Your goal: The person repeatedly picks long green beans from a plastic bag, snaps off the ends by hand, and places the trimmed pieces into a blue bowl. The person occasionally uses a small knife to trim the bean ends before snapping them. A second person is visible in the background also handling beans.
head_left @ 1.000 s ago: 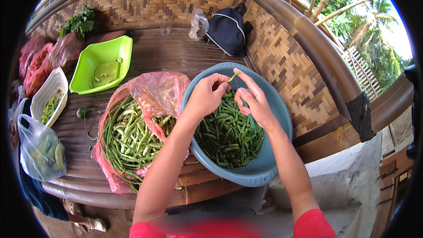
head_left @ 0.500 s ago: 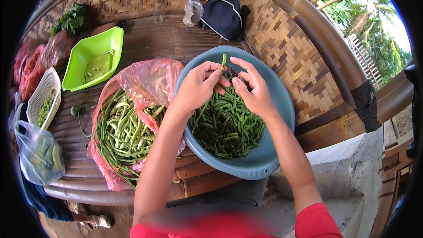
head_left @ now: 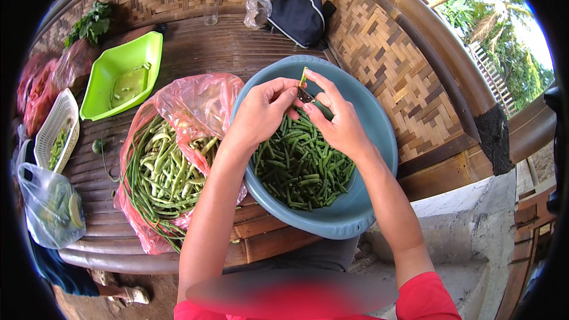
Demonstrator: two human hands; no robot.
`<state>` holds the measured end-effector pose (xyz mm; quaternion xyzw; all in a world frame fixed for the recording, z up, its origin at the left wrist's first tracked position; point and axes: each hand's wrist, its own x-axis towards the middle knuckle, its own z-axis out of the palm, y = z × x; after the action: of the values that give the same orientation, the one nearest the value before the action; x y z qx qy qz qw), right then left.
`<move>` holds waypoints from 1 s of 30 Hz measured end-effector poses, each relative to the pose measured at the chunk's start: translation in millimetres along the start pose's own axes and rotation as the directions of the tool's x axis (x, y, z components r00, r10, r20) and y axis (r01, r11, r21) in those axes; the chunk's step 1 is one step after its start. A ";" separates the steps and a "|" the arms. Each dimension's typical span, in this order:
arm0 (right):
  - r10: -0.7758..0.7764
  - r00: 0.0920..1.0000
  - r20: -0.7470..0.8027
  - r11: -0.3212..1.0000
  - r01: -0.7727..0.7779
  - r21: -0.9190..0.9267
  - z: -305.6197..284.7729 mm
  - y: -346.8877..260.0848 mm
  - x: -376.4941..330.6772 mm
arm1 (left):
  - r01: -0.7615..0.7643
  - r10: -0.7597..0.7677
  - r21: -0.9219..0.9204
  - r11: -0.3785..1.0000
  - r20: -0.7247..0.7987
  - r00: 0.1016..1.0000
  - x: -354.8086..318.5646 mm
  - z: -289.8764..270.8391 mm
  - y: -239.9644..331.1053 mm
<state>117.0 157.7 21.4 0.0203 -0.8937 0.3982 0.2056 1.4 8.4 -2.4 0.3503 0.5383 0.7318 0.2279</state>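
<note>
Over a large blue-grey basin [head_left: 379, 136], my left hand [head_left: 261, 112] pinches a green bean [head_left: 304, 76] upright between thumb and fingertips. My right hand [head_left: 341, 121] is closed on a small knife [head_left: 304, 95], its dark blade against the bean just by my left fingertips. The knife's handle is mostly hidden in my palm. Below both hands, many short cut green beans [head_left: 305, 166] fill the basin's bottom. Left of it, a pink plastic bag [head_left: 201, 98] lies open, holding whole pale beans [head_left: 169, 166] and long thin green beans [head_left: 139, 198].
On the bamboo platform [head_left: 98, 192] to the left stand a lime-green tub [head_left: 95, 98], a white basket [head_left: 68, 142] and a clear bag of vegetables [head_left: 50, 213]. A dark backpack [head_left: 296, 15] leans at the back beside a woven wall [head_left: 385, 71]. A person's foot [head_left: 136, 295] shows lower left.
My right fingers have closed in on the bean's top, and the knife blade has come against it. My left hand has barely moved. The whole view has shifted slightly.
</note>
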 end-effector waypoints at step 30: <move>0.027 0.997 -0.076 0.998 -0.031 -0.054 1.4 1.7 -0.3 | 0.054 -0.053 0.053 0.997 -0.016 0.998 -4.3 0.8 6.7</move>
<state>116.5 157.9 19.2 -0.0132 -0.8962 0.3769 0.2337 5.2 3.7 2.9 0.3366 0.5683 0.7134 0.2341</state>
